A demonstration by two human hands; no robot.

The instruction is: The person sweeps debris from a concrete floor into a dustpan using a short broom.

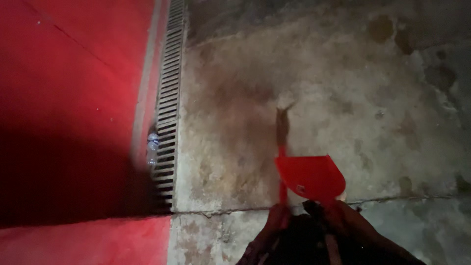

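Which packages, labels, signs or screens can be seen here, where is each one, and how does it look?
Bottle: a clear plastic bottle lying on the drain grate, beside the red floor; any label is too small to tell.
Sticker: a small pale label on the red dustpan, near its lower left edge; too blurred to tell its shape.
No signs or screens in view.

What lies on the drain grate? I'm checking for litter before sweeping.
A clear plastic bottle lies at the metal grate's left edge, beside the red floor. The lower grate is in shadow, unreadable.
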